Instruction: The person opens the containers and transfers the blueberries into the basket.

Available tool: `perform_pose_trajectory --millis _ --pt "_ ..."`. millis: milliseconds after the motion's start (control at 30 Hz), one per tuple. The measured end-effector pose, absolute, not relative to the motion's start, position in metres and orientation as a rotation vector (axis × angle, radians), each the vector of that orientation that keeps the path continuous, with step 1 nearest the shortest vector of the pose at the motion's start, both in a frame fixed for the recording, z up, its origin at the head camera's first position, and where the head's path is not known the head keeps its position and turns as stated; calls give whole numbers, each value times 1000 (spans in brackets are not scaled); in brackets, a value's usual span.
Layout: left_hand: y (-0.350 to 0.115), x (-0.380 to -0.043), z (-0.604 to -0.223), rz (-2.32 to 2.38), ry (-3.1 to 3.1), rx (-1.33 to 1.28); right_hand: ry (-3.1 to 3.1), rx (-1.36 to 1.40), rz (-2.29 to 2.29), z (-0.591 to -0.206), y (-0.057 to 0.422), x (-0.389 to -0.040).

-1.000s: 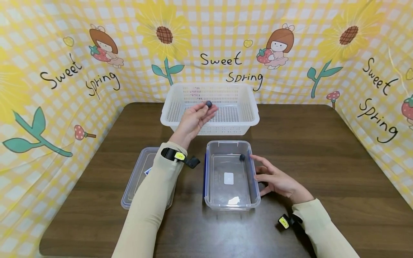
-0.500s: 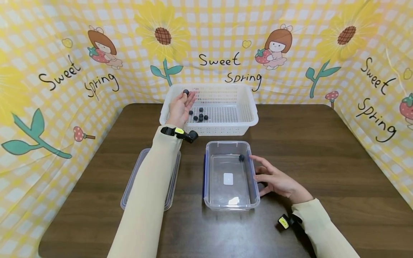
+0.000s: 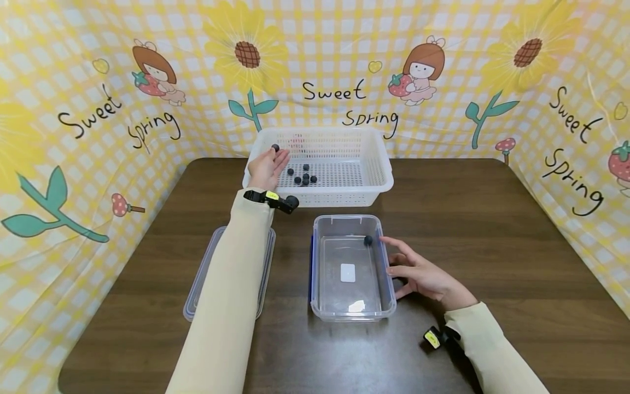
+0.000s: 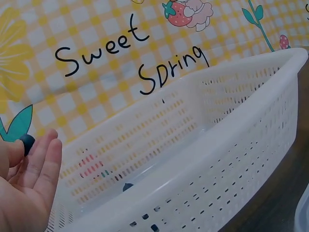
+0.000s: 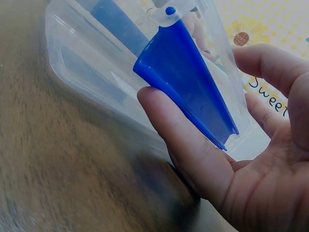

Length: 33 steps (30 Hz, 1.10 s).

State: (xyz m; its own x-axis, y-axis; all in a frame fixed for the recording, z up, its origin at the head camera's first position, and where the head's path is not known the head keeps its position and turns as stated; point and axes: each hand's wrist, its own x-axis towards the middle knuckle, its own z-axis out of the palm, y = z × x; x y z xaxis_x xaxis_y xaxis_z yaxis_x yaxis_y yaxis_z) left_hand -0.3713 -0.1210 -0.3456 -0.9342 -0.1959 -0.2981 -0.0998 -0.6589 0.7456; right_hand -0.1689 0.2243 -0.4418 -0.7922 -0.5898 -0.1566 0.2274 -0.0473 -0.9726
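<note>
My left hand (image 3: 266, 168) is over the left end of a white slotted basket (image 3: 379, 189), pinching a blueberry (image 3: 275, 148) between thumb and fingertips, the other fingers stretched out. The left wrist view shows this blueberry (image 4: 28, 143) close up. Several more blueberries (image 3: 306, 179) lie on the basket floor. A clear lidless box (image 3: 351, 317) stands nearer, with one blueberry (image 3: 368, 240) in its far right corner. Against the box's right side rests my right hand (image 3: 425, 278), fingers spread; its thumb touches a lowered blue side clip (image 5: 183, 82).
A clear lid (image 3: 206, 295) lies on the brown wooden table (image 3: 492, 235) left of the box, partly hidden by the left sleeve. Patterned yellow checked cloth (image 3: 334, 33) encloses the table's back and sides.
My left hand has moved left with its blueberry, from the basket's middle to its left end, exposing the blueberries on the floor. The right hand stays at the box.
</note>
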Motion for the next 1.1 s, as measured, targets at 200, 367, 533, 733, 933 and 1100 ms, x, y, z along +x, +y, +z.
perform_pose_trajectory --millis 200,367,533,733,933,1100 --pt "-122 -371 -342 -2710 -1343 592 1673 -381 -1898 -442 224 -169" --pt "-122 -373 -341 -2727 -1321 602 1677 -377 -1892 -442 224 -169" --pt "-120 -372 -340 -2770 -1321 577 1680 -373 -1890 -443 224 -169" --pt "-114 -361 -332 -2900 -1276 539 1672 -380 -1893 -442 224 -169" --pt "-103 -346 -323 -3045 -1238 486 1669 -377 -1897 -442 224 -169" --pt "-85 -326 -322 -3072 -1411 403 1671 -375 -1896 -442 224 -169"
